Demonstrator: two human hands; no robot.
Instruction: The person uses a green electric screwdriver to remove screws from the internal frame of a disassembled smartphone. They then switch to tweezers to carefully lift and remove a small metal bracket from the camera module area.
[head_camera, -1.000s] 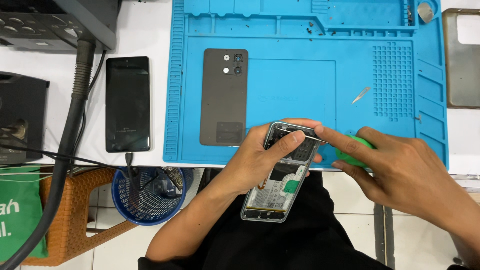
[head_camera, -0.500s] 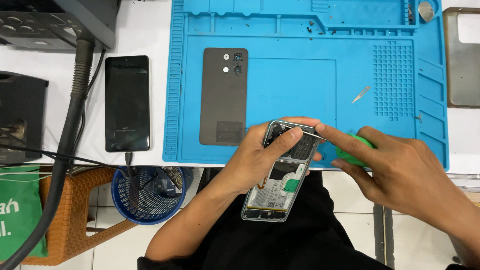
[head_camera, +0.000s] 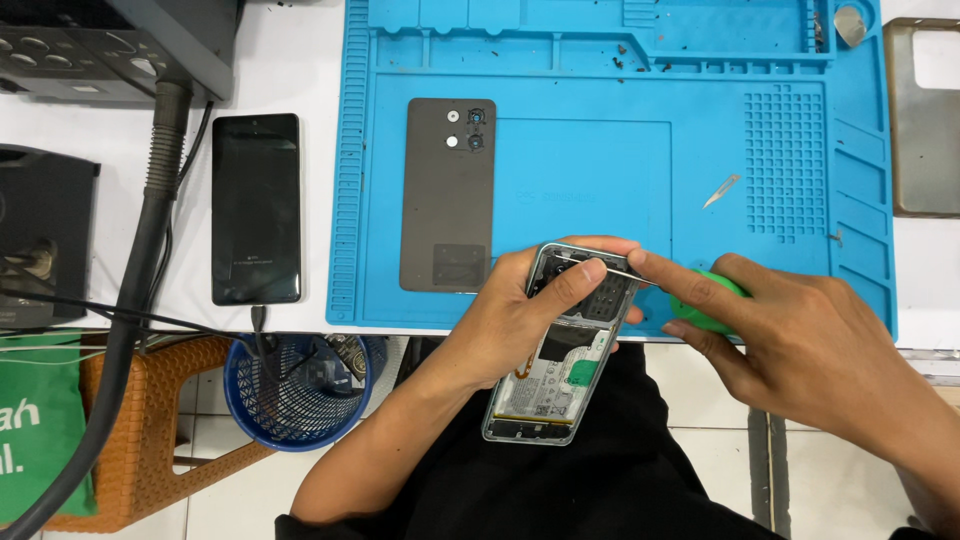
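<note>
A: Where's the opened phone (head_camera: 560, 350)?

B: Off the counter's near edge, over our lap. Our left hand (head_camera: 520, 320) has its fingers closed round the upper half, thumb on top.

A: Right hand (head_camera: 800, 340)?

B: Fingers shut on the green-handled screwdriver (head_camera: 700, 292), tip at the phone's top end.

A: Handling?

B: We judge it light, stiff, fragile inside. We take the metal frame edges, not the battery. The back cover (head_camera: 448, 195) lies on the blue mat (head_camera: 600, 150).
</note>
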